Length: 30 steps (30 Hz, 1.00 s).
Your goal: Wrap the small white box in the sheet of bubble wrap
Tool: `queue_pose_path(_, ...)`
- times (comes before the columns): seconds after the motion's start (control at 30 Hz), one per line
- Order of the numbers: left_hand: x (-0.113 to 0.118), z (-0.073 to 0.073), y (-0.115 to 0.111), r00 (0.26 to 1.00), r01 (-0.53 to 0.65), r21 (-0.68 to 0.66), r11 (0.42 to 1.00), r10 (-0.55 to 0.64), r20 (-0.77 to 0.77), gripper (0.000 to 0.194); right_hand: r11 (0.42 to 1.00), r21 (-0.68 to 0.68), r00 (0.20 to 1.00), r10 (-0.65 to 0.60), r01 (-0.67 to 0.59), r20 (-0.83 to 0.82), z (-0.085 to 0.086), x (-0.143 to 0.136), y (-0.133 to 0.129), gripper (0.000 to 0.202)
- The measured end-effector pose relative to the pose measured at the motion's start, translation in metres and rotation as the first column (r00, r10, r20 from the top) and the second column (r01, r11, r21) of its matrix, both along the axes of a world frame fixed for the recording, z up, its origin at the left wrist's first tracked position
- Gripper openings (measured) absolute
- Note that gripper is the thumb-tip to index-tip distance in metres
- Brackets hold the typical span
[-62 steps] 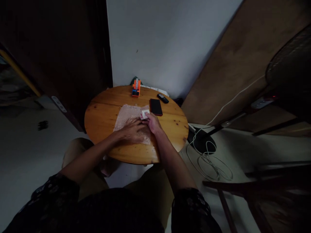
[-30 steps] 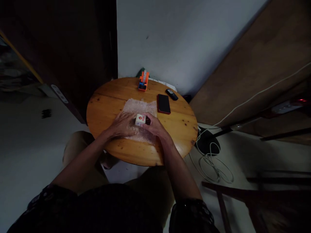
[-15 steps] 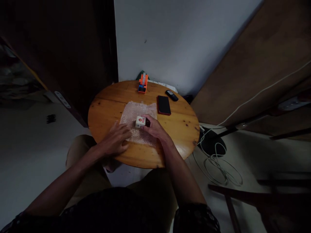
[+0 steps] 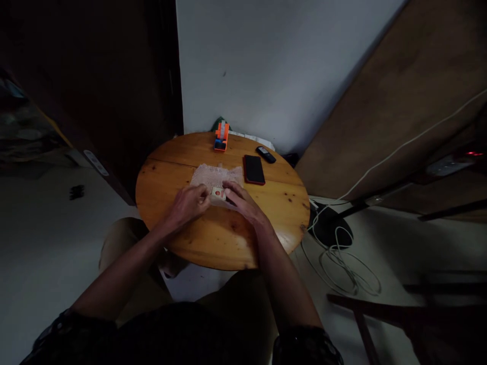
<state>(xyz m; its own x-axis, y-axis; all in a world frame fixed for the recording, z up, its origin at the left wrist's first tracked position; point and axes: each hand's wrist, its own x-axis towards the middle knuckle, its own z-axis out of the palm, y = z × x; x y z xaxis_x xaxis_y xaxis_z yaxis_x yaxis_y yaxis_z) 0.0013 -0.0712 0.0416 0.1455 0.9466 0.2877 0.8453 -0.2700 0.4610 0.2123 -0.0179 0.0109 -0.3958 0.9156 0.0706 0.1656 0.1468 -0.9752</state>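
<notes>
A small white box (image 4: 218,193) with red print sits on a sheet of bubble wrap (image 4: 213,175) on the round wooden table. At the box's left, my left hand (image 4: 192,202) is closed in a pinch on the near part of the wrap, which is raised against the box's front. My right hand (image 4: 242,199) is at the box's right side, thumb and fingers around it, gripping it. The fingertips of both hands partly hide the wrap's edges.
Toward the back of the wooden table (image 4: 160,190) stands an orange tape dispenser (image 4: 221,136). A dark tablet-like device with a red edge (image 4: 253,169) and a black mobile phone (image 4: 266,154) lie at the right. A coiled cable (image 4: 352,274) is on the floor.
My left hand has moved right and up, closing on the near part of the bubble wrap and bringing it up to the box. My right hand stays at the box.
</notes>
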Motion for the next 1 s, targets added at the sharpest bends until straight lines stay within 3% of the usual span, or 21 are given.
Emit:
queue_pose_path(0.17,0.013,0.013,0.037,0.990,-0.123,-0.100,0.987,0.116,-0.075,0.018,0.998,-0.062,0.989,0.001,-0.010,-0.148,0.009,0.012,0.004,0.069)
queue_pose_path(0.27,0.009,0.009,0.051,0.991,-0.124,-0.187,0.975,0.112,-0.076,0.018,0.992,-0.077,0.989,-0.109,0.101,-0.103,0.005,0.008,0.005,0.056)
queue_pose_path(0.37,-0.003,0.001,0.056,0.994,-0.041,-0.235,0.971,0.064,0.089,0.023,0.976,-0.059,0.971,-0.217,0.211,-0.098,0.000,-0.003,0.005,0.029)
queue_pose_path(0.47,-0.011,-0.006,0.056,0.944,0.101,-0.228,0.969,-0.021,0.330,0.049,0.978,-0.041,0.971,-0.207,0.203,-0.121,-0.003,-0.011,0.004,0.025)
queue_pose_path(0.53,-0.010,-0.009,0.056,0.915,0.181,-0.226,0.957,-0.079,0.395,0.059,0.982,-0.053,0.973,-0.188,0.183,-0.132,-0.002,-0.014,0.003,0.024)
queue_pose_path(0.6,-0.005,-0.011,0.056,0.909,0.214,-0.232,0.949,-0.106,0.403,0.051,0.980,-0.071,0.972,-0.195,0.187,-0.128,-0.001,-0.014,0.002,0.023)
queue_pose_path(0.7,0.002,-0.014,0.056,0.893,0.185,-0.254,0.949,-0.055,0.446,0.030,0.970,-0.085,0.966,-0.237,0.229,-0.100,0.000,-0.013,0.002,0.023)
queue_pose_path(1.0,0.002,-0.015,0.046,0.851,0.161,-0.282,0.946,0.012,0.525,0.023,0.974,-0.100,0.975,-0.212,0.205,-0.062,-0.004,-0.014,0.001,0.020)
